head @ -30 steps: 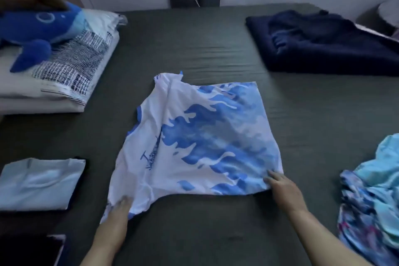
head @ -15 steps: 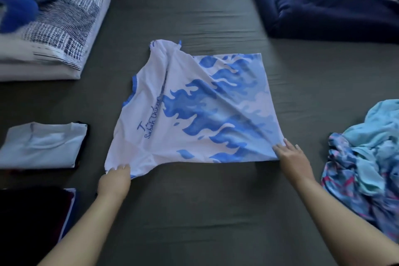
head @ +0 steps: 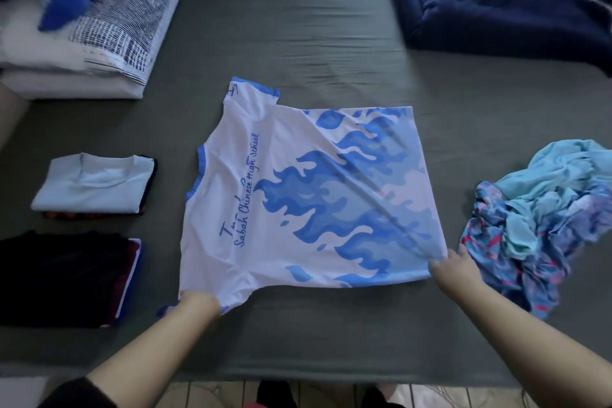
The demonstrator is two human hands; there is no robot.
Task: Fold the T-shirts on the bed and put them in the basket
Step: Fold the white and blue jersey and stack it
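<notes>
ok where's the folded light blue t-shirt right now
In the head view, the folded light blue T-shirt lies on the bed's left side, atop a small stack, left of the flame-print shirt and behind the dark folded pile.

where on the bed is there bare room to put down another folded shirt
Bare sheet lies between the flame T-shirt and the navy blanket, and along the near edge between the arms. The left side is crowded with folded stacks; the right holds the unfolded pile.

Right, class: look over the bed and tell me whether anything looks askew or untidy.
The flame-print T-shirt lies skewed, with diagonal creases, its near edge pinched by the left hand and the right hand. At the right, a heap of clothes lies crumpled and unfolded, unlike the neat folded shirt at the left.
</notes>
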